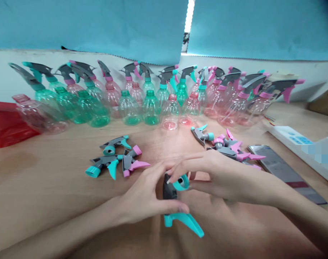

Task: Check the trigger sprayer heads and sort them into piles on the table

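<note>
Between my hands is a grey spray trigger head (169, 190) with a teal trigger, nozzle and collar, its open collar facing up and to the right. My left hand (150, 196) is closed round its body, thumb near the nozzle. My right hand (207, 172) has its fingertips at the teal collar, pinching it. To the left lie several loose trigger heads (100, 163), teal and pink. Another pile of mostly pink trigger heads (224, 151) sits just beyond my right hand, with a teal one (203, 136) beside it.
Open-necked bottles (130, 109), green and pink, stand in front of bottles fitted with spray heads (235, 90) along the wall. A red plastic bag (9, 124) lies at left. On the right are a phone (285, 172) and a white power strip (306, 151).
</note>
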The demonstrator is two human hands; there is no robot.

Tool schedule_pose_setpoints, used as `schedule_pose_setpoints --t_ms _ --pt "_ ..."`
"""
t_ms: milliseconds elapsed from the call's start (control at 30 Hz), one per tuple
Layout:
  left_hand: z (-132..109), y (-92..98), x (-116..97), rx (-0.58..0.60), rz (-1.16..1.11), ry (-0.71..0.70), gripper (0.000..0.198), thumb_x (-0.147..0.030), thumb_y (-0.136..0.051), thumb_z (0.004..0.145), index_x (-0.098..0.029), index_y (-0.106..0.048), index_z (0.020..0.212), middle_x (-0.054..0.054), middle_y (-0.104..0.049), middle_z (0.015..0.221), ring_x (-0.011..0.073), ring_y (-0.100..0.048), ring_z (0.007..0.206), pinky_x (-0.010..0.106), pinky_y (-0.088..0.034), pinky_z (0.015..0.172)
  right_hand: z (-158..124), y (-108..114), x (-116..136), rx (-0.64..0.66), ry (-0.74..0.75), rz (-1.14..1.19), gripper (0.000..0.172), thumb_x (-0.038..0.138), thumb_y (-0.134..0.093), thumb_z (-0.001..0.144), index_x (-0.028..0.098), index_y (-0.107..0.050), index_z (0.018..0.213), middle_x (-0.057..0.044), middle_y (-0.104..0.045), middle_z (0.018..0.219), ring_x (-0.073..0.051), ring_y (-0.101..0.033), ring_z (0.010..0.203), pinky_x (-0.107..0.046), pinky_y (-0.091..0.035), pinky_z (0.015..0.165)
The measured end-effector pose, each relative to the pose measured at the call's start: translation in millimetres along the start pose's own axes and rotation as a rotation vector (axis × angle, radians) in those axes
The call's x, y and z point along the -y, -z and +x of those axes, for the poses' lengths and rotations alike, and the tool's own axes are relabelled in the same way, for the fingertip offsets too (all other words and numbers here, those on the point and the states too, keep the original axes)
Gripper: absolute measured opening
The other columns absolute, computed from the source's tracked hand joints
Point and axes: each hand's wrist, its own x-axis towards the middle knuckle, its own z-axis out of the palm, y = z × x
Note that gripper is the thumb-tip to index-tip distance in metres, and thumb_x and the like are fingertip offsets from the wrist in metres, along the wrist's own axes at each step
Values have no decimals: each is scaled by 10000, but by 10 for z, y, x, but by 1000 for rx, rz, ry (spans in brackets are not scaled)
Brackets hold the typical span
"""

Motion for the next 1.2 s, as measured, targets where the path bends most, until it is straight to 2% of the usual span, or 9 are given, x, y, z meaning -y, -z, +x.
schedule_pose_setpoints --t_ms 100,267,433,567,667,800,967,1067,1200 --pt "-23 -114 94 -81 -83 88 296 -315 -751 721 -187 -613 949 34 -650 919 221 -609 856 323 -505 722 38 -49 -15 -9 7 -1 294 26 -499 839 228 -615 1019 24 -668 1031 -109 -591 948 -231 -452 815" --pt "7 -147 165 -178 -257 114 242 -247 -765 709 -183 -630 899 16 -648 823 190 -611 781 293 -498 681 35 -25 -97 -92 -144 -123 251 110 -544 832 226 -616 1043 1 -648 986 -107 -600 762 -227 -468 644" --pt "-29 -120 181 -232 -78 52 272 -272 -781 706 -212 -653 938 13 -627 821 184 -584 772 303 -468 689 -25 74 -114 -195 -119 -195 145 199 -549 872 216 -619 997 24 -672 890 -92 -596 745 -204 -453 624" --pt "-61 -116 169 -233 -23 6 274 -294 -779 714 -196 -641 929 7 -609 818 173 -573 762 297 -447 683 23 -63 -102 -179 -113 -158 86 249 -548 881 212 -626 879 32 -651 793 -89 -557 671 -213 -413 585" --pt "-55 -107 149 -240 20 -23 233 -285 -768 728 -185 -645 900 9 -607 806 174 -565 761 298 -438 678 71 -196 -98 -161 -158 -113 132 243 -533 888 188 -573 774 39 -576 686 -86 -501 607 -214 -365 536" --pt "-48 -102 130 -270 86 -100 229 -271 -773 723 -192 -652 900 6 -607 793 170 -549 753 296 -436 665 67 -201 -73 -147 -179 -48 96 237 -522 895 208 -576 821 51 -586 705 -79 -500 610 -199 -355 536" --pt "-87 -108 130 -321 163 -240 276 -240 -751 754 -206 -634 1002 11 -612 805 162 -532 745 293 -433 660 -22 -143 40 -161 -143 -209 143 258 -513 899 221 -602 794 35 -618 704 -95 -525 597 -222 -349 535" --pt "-107 -109 120 -343 221 -268 336 -279 -726 782 -214 -607 1090 15 -593 790 163 -515 731 286 -424 638 -88 -198 125 -169 -152 -318 196 238 -476 904 222 -634 789 7 -634 645 -124 -550 557 -250 -335 505" --pt "-115 -105 105 -385 301 -335 312 -336 -677 821 -226 -596 1102 20 -569 798 162 -514 728 282 -428 630 -142 -263 186 -225 -196 -374 191 254 -486 889 241 -642 780 9 -648 610 -133 -544 497 -268 -290 452"
